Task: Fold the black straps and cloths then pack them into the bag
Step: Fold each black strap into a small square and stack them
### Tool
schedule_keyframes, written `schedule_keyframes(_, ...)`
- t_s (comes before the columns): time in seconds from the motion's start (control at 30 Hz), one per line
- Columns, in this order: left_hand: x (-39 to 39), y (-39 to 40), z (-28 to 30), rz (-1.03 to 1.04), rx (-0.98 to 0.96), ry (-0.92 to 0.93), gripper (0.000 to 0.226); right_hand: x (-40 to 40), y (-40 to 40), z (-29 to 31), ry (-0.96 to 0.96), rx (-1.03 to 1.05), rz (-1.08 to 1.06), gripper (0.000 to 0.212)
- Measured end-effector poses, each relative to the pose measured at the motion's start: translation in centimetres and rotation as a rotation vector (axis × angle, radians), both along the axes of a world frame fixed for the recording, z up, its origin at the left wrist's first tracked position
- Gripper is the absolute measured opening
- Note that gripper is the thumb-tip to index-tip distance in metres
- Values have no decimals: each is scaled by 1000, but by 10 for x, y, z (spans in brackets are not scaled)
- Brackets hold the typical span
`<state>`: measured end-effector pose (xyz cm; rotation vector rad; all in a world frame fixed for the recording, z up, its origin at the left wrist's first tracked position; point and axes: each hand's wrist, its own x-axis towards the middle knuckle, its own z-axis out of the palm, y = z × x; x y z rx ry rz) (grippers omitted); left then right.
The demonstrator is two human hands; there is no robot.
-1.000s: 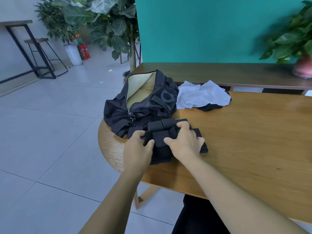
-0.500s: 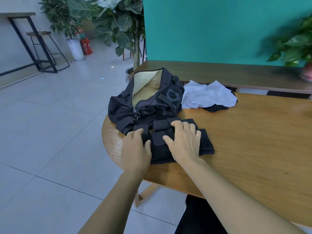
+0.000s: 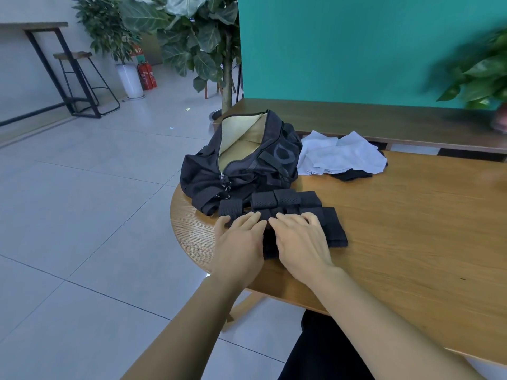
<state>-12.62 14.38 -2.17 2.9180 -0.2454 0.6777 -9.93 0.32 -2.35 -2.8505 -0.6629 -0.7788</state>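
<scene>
A bundle of black perforated straps [image 3: 285, 201] lies folded near the rounded left end of the wooden table [image 3: 411, 229]. My left hand [image 3: 238, 242] lies flat on the bundle's left part, fingers together. Beside it, my right hand [image 3: 299, 239] presses palm-down on the middle of the bundle. Neither hand grips anything. Just behind the straps sits the black bag [image 3: 241, 163], unzipped, its cream lining showing. Right of the bag, a white cloth [image 3: 343, 154] lies crumpled over a black cloth [image 3: 351, 175], mostly hidden.
A long dark wooden bench [image 3: 356, 119] runs behind the table against a teal wall. Potted plants stand at the back left and far right. The table's curved edge drops to a tiled floor on the left. A stool and high table stand far left.
Both hands slid toward each other on the strap bundle and flattened onto it; the left thumb no longer pinches the edge. The camera view shifted slightly.
</scene>
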Motion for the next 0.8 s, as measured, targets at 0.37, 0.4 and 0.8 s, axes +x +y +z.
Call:
schedule_keyframes(0.37, 8, -83, 13, -223, -51, -66, 42, -15, -79, 5, -72, 93, -185, 25)
schedule_keyframes(0.4, 9, -95, 14, -249, -58, -60, 41, -17, -90, 5, -71, 92, -211, 33)
schedule_keyframes(0.8, 15, -255, 27, -544, -40, 114, 53, -49, -243, 7, -19, 101, -526, 30)
